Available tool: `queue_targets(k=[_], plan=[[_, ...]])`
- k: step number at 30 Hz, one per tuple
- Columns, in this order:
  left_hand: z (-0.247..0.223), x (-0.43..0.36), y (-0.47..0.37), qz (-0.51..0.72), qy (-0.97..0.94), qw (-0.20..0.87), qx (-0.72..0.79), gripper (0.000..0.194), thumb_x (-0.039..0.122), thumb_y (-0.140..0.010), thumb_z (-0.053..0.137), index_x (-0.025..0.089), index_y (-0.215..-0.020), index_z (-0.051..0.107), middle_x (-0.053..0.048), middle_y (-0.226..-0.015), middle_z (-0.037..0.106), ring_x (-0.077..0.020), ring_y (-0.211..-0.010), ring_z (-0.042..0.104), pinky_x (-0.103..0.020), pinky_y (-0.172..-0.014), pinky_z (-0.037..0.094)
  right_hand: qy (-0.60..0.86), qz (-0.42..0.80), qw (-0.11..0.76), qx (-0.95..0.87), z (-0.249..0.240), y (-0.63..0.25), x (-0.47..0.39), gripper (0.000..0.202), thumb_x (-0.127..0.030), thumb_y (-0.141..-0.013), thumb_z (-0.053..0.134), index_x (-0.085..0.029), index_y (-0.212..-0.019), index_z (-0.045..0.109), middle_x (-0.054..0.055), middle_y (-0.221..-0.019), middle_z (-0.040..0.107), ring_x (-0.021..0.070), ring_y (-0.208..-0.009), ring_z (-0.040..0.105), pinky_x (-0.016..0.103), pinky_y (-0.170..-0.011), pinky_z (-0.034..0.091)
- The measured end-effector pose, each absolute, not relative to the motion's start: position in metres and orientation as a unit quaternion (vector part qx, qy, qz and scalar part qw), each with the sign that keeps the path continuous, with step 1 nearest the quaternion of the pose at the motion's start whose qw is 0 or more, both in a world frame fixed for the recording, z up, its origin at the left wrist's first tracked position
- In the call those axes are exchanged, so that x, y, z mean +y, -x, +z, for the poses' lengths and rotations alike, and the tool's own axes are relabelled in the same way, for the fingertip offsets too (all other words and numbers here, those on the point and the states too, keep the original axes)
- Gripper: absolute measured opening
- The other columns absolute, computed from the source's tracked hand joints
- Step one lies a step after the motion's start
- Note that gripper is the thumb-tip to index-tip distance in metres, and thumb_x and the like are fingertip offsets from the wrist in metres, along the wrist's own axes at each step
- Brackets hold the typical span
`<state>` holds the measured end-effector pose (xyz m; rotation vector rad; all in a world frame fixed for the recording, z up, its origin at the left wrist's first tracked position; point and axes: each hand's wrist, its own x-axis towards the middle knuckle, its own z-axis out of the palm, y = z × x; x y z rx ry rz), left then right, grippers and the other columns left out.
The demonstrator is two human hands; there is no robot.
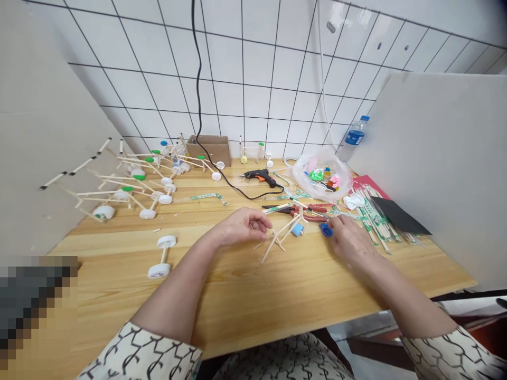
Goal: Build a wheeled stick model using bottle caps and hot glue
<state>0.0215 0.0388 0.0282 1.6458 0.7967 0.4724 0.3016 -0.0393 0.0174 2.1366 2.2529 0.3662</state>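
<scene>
In the head view, a small frame of wooden sticks (277,237) stands on the table between my hands. Beside one of its legs is a light blue piece (298,229), possibly a cap. My left hand (246,227) hovers just left of the frame, fingers loosely curved and apart, with nothing visible in them. Over on the right, my right hand (350,236) has its fingertips closed on the edge of a dark blue bottle cap (326,229). Red-handled pliers (312,216) lie directly behind the frame. A pair of white wheels on a stick axle (163,256) stands left of my left forearm.
Several stick cars with white wheels (147,214) crowd the left. A glue gun (259,176) lies behind, its black cord (237,190) crossing the table. Rightward are a plastic bag of caps (344,163), wrapped chopsticks (374,221) and a water bottle (355,138). A cardboard box (216,150) stands against the wall.
</scene>
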Motion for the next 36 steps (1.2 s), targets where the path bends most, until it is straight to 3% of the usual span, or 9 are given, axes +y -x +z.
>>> queue_targets(k=[5, 9, 18, 36], plan=[[0.028, 0.037, -0.025, 0.204, -0.711, 0.579, 0.343, 0.023, 0.018, -0.058, 0.07, 0.011, -0.078, 0.065, -0.001, -0.069, 0.062, -0.0111, -0.066, 0.056, -0.022, -0.063, 0.045, -0.636, 0.05, -0.112, 0.762, 0.018, -0.301, -0.042, 0.022, -0.02, -0.073, 0.053, -0.017, -0.095, 0.053, 0.011, -0.095, 0.057, 0.0244, -0.09, 0.053, 0.032, -0.075, 0.041], [0.026, 0.037, -0.026, 0.213, -0.708, 0.581, 0.341, 0.021, 0.018, -0.058, 0.07, 0.011, -0.077, 0.064, -0.001, -0.068, 0.062, -0.0104, -0.063, 0.055, -0.021, -0.06, 0.045, -0.63, -0.046, -0.177, 0.755, 0.016, -0.286, -0.034, 0.022, -0.029, -0.078, 0.051, -0.018, -0.097, 0.053, 0.007, -0.088, 0.061, 0.0201, -0.078, 0.056, 0.03, -0.066, 0.042], [0.028, 0.034, -0.03, 0.21, -0.706, 0.579, 0.35, 0.017, 0.017, -0.058, 0.069, 0.011, -0.074, 0.064, 0.001, -0.062, 0.059, -0.0093, -0.058, 0.053, -0.02, -0.055, 0.041, -0.641, -0.136, -0.196, 0.729, 0.021, -0.267, -0.017, 0.02, -0.034, -0.079, 0.05, -0.017, -0.081, 0.06, 0.001, -0.063, 0.06, 0.0131, -0.055, 0.051, 0.024, -0.051, 0.035], [0.025, 0.032, -0.034, 0.232, -0.726, 0.554, 0.334, 0.013, 0.02, -0.065, 0.065, 0.012, -0.075, 0.063, -0.001, -0.064, 0.061, -0.0108, -0.06, 0.054, -0.02, -0.056, 0.042, -0.636, -0.142, -0.233, 0.722, 0.014, -0.261, -0.013, 0.025, -0.034, -0.079, 0.046, -0.017, -0.065, 0.057, 0.0, -0.052, 0.05, 0.0111, -0.047, 0.041, 0.023, -0.047, 0.029]])
